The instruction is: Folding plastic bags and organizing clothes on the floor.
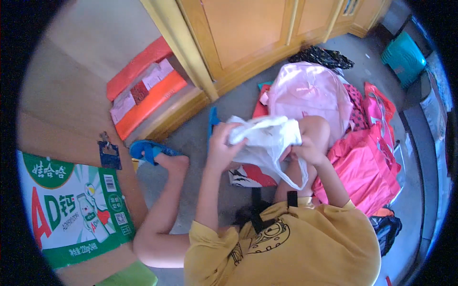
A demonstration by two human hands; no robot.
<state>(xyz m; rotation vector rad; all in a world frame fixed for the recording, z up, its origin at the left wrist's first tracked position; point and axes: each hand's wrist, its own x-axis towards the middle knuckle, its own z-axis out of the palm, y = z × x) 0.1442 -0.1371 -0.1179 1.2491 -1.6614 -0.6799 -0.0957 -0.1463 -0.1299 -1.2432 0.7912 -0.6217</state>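
Note:
A white plastic bag (pixel 267 136) hangs crumpled over my lap, held up between both hands. On its left side, my left hand (pixel 224 145) is closed around the bunched upper part. My right hand (pixel 309 150) pinches the right edge, and a loop of thin plastic droops below, near my knee. Behind the bag a pale pink backpack (pixel 307 90) stands upright. Under the bag, a red, white and black printed item (pixel 255 175) shows in part. A bright pink fabric bag (pixel 360 171) lies slumped at my right.
Wooden cabinets (pixel 243 33) line the far side. A green and white printed carton (pixel 78 209) is at left, near a blue card holder (pixel 110 155). My foot wears a blue slipper (pixel 148 151). Black plastic (pixel 322 57) lies behind the backpack; a teal basket (pixel 403 57) stands far right.

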